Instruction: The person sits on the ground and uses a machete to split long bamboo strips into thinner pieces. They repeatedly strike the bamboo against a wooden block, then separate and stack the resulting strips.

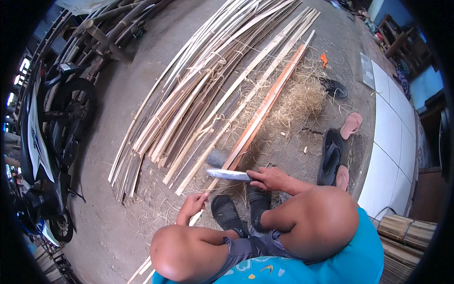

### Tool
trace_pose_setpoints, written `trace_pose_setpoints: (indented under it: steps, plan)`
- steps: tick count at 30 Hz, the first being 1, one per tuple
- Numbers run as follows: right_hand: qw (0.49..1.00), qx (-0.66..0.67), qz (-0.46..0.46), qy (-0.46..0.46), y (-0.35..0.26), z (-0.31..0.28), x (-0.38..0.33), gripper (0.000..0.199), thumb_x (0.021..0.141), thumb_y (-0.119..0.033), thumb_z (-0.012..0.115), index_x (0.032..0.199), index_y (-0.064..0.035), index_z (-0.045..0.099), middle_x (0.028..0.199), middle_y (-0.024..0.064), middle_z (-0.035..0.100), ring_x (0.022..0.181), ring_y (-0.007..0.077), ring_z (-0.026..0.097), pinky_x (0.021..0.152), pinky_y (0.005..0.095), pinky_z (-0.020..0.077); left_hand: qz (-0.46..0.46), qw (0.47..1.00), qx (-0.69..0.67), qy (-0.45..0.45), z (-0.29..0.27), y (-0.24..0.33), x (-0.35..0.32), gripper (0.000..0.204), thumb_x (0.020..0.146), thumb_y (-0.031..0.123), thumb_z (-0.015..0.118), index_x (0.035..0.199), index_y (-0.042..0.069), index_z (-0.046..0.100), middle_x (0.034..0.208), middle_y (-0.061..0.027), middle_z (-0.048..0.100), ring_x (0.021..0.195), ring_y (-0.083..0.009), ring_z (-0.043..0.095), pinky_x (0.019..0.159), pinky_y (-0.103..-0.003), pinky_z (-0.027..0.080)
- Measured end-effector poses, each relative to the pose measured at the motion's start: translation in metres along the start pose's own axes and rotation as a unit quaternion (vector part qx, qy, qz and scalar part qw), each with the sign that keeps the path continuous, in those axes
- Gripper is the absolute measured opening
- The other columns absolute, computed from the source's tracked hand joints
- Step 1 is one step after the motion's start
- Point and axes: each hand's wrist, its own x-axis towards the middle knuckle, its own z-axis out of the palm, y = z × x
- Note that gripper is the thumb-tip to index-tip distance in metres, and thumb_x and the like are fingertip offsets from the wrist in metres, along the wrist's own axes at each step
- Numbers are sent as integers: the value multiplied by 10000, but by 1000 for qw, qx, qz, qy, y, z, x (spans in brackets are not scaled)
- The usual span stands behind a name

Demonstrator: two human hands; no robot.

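My right hand (273, 179) is closed round the handle of a knife (228, 175), its broad metal blade pointing left across a thin bamboo strip (212, 185). My left hand (193, 204) pinches this strip just nearer to me than the blade. Beyond the knife, a pale length continues along an orange-brown board (273, 94) that slants away to the far right. A grey rounded object (215, 158), partly hidden, sits beside the board's near end. Curly bamboo shavings (302, 102) are heaped to the right of the board.
Bundles of bamboo strips (189, 104) lie on the concrete floor ahead. At left stands a motorcycle (52, 128) near stacked bamboo poles (113, 28). Sandals (330, 154) lie at right, beside a white tiled ledge (388, 161). A tied slat bundle (406, 229) is at lower right.
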Motion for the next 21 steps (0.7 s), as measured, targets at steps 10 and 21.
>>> trace_pose_setpoints:
  steps: [10,21]
  plan:
    - [974,-140,35,174,69,-36,19,476,960,-428,622,1341,-143,612,1124,195,705,979,391,694,855,464,563,-25,999,-19,-5,-1,4,-3,485,1038,433,545,872,0,685,623,-45,595,562,-111,523,520,-312,392]
    - [982,-143,18,125,64,-32,31,456,948,-462,604,1276,-150,652,1062,195,706,1000,405,679,883,504,539,-15,997,-51,49,-8,-58,-16,443,1024,414,575,859,14,665,674,-3,561,612,-87,476,532,-292,378]
